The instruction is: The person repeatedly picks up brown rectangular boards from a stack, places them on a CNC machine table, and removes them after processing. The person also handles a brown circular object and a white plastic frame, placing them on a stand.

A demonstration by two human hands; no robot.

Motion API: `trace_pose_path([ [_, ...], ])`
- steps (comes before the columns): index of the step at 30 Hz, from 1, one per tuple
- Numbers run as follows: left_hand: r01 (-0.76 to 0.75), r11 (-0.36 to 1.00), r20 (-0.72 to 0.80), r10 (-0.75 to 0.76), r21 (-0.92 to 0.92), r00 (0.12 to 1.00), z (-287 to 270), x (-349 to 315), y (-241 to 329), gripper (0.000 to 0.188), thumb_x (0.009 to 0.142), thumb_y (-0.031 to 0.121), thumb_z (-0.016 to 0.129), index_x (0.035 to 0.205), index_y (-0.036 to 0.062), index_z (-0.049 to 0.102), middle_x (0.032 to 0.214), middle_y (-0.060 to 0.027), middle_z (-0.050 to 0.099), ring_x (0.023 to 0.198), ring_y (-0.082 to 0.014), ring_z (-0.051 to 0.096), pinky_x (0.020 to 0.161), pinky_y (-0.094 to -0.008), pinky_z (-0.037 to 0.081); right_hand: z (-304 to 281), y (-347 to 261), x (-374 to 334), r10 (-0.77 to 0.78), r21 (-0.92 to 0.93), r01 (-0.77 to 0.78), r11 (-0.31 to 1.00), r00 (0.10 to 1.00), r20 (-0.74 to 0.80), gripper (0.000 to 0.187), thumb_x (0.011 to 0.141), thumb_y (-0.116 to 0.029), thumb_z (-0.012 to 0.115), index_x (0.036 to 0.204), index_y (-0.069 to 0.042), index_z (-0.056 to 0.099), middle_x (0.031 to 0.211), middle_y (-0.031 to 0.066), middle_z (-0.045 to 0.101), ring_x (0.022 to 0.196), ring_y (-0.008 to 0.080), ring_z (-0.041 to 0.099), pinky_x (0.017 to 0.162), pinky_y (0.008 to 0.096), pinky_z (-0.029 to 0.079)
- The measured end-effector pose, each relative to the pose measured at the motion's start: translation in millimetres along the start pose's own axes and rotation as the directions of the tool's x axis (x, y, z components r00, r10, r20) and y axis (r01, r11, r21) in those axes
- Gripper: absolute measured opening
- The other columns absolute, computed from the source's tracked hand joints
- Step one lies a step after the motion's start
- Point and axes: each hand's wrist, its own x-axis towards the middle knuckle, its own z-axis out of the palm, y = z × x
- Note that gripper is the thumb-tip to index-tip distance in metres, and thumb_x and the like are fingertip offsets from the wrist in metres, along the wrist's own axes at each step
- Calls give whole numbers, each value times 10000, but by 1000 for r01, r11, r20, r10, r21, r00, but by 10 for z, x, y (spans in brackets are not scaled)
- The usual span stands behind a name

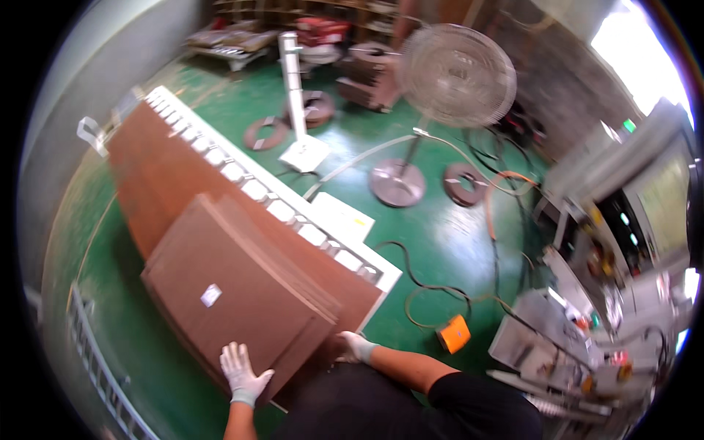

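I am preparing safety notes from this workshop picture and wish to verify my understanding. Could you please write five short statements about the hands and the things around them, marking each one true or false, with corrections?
1. The white-gloved left hand lies on the stack of flat brown panels. True.
2. A wire-caged pedestal fan stands on a round metal base. True.
3. The white-gloved right hand is touching the fan. False: it is beside the stack's near right corner.
4. A small pale label is on top of the stack. True.
5. The orange box-shaped object lies on the stack. False: it is on the glossy green floor.
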Motion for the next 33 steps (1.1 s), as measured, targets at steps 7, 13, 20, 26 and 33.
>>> trace_pose_path([
  [7,28,999,-1,-28,-44,1000,-63,44,118,1231,631,452,864,1593,28,224,1669,-245,172,1551,-443,109,1263,-566,103,-386,-101,-1099,-785,-944,295,151,616,67,427,1009,-337,547,1252,-7,667,1181,167,720,1112,304,673,985,405,511],
  [13,-83,994,-203,97,76,974,-305,274,893,868,933,611,608,1532,19,398,1559,-285,395,1422,-507,379,1160,-609,324,-516,-625,-2998,-934,-817,481,318,305,-184,335,1023,-243,546,1223,-1,660,1143,130,715,1046,211,676,949,329,519],
  [20,-147,986,-83,153,74,985,-353,1357,2115,817,961,617,550,1521,34,434,1573,-277,383,1441,-514,339,1182,-630,259,-859,-1068,-4506,-933,-843,534,72,-263,-246,235,1036,-95,555,1234,-20,657,1133,77,722,1060,174,675,950,323,527],
  [26,-342,940,187,336,0,923,-207,2530,2810,679,990,547,534,1423,25,564,1463,-225,540,1351,-449,467,1149,-540,350,-1289,-1141,-5359,-769,-952,285,114,-582,-266,213,976,-68,595,1167,-42,684,1054,127,741,995,279,714,878,350,547],
  [33,-402,886,349,462,-232,816,198,3273,3941,581,899,316,676,1342,-42,565,1398,-230,570,1358,-412,461,1169,-485,339,-1300,-1637,-4930,-832,-917,385,106,-471,-294,207,992,-96,600,1170,-43,692,1114,120,732,1063,270,701,933,358,535],
])
